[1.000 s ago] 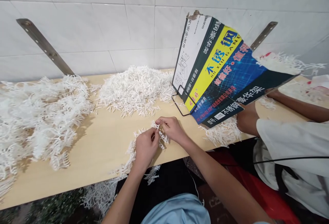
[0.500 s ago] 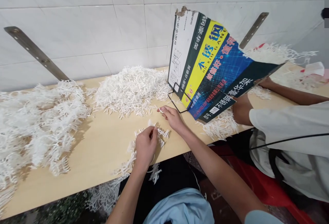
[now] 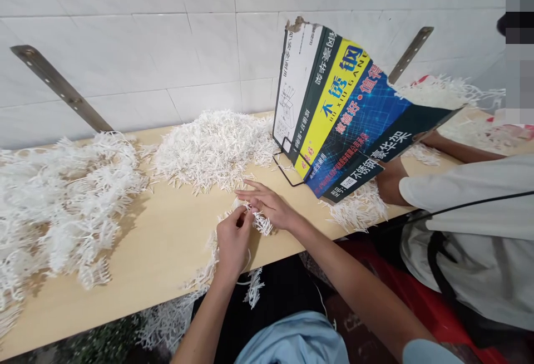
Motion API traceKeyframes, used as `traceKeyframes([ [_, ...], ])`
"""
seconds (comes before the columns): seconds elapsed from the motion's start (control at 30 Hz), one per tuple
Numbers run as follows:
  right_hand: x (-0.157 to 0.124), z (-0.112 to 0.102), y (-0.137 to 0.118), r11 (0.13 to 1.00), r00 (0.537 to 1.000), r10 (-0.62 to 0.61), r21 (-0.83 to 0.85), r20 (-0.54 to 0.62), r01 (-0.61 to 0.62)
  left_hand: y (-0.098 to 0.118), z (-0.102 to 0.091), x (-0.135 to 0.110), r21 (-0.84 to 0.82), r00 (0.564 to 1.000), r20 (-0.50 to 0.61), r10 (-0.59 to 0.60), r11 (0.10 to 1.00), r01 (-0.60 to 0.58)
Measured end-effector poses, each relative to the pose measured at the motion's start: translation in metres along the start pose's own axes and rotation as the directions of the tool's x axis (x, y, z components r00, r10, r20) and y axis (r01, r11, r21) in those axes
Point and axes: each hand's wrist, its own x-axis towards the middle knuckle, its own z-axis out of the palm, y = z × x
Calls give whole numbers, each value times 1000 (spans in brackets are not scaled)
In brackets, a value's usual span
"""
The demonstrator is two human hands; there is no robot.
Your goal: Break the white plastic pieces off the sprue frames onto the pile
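Observation:
My left hand (image 3: 235, 240) is closed in a pinch on a white branching plastic strand (image 3: 262, 224) with short thin prongs, just above the table's front part. Close beside it, my right hand (image 3: 270, 206) has its fingers stretched out to the left over the strand, its thumb side near the left fingertips. Part of the strand is hidden behind both hands. A trail of white plastic (image 3: 207, 269) runs from the left hand over the table edge, and a tuft (image 3: 253, 288) hangs above my lap. Behind my hands lies a heap of small loose white pieces (image 3: 212, 144).
A large tangle of white strands (image 3: 70, 202) covers the left of the table (image 3: 162, 241). A printed cardboard sheet (image 3: 334, 113) stands by a black wire frame (image 3: 287, 175). Right of it, another person's arm (image 3: 392, 180) reaches behind the cardboard. Metal brackets (image 3: 62, 88) rise along the tiled wall.
My right hand has moved left and down from beside the loose heap to the left hand, and its fingers have spread from a pinch. My left hand keeps its pinch.

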Motion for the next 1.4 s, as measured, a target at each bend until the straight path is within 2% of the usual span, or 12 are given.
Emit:
traceKeyframes([
  [0.3, -5, 10, 0, 970, 999, -19, -244, -37, 10, -5, -1, 1, -7, 1000, 20, 6, 1000, -5],
  [0.47, -9, 19, 2, 927, 981, 34, -360, -191, -103, -4, 7, 4, 194, 975, -79, 208, 962, -190],
  [0.57, -3, 17, 9, 946, 940, 162, -225, -300, -234, -8, 10, 2, 292, 934, -123, 334, 912, -288],
  [0.7, 8, 8, 18, 898, 785, 410, 53, -463, -438, -11, 8, -5, 361, 903, -136, 408, 869, -338],
  [0.83, 10, 4, 20, 922, 843, 385, 194, -375, -335, -5, 8, -5, 241, 949, -163, 269, 944, -226],
  [1.0, 8, -1, 22, 843, 815, 467, 452, -344, -292, 1, 12, 0, 36, 993, -69, 98, 995, -95],
  [1.07, 1, -2, 18, 866, 783, 455, 415, -425, -278, 2, 12, 1, 7, 996, -36, 85, 996, -84],
  [1.13, -9, -1, 8, 919, 703, 385, 317, -598, -234, 1, 12, 3, 2, 996, -3, 92, 996, -92],
  [1.2, -17, 0, -6, 971, 615, 239, 167, -752, -173, 1, 12, 4, -9, 996, 11, 87, 996, -87],
  [1.3, -15, -5, -25, 997, 530, 36, -4, -847, -73, 1, 13, 6, -53, 996, 25, 81, 995, -79],
  [1.33, -8, -8, -29, 998, 533, 15, -21, -846, -61, 1, 13, 6, -66, 996, 26, 84, 994, -82],
  [1.4, 9, -13, -31, 994, 626, 75, 11, -777, -106, 1, 13, 6, -88, 996, 13, 90, 992, -88],
])
